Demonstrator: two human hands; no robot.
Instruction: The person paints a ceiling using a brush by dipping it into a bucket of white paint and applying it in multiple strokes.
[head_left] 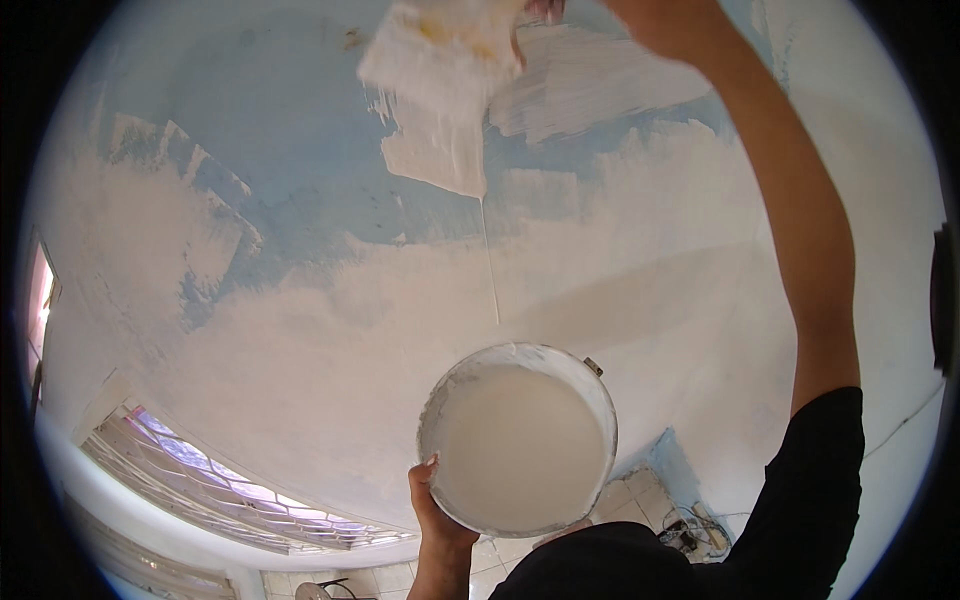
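My left hand [440, 515] grips a round bucket [428, 415] by its left side, thumb over the rim. Pale, off-white paint [522, 450] lies inside it. Reaching up along the right side, my right arm ends in my right hand [660, 25], partly cut off by the upper edge. That hand holds a wide, white-coated paintbrush [440, 60] with yellowish smears against the blue painted surface [290, 110]. Its handle is mostly hidden. Below the brush is a thick wet white patch [435, 155], and a thin paint drip [490, 260] runs from it toward the bucket.
White paint covers much of the surface around the blue. A barred window [220, 480] is at the lower left, with a narrow bright opening [40, 290] farther up. Tangled cables [700, 530] lie on the tiled floor [630, 500] at lower right. A dark object [942, 300] stands at the right edge.
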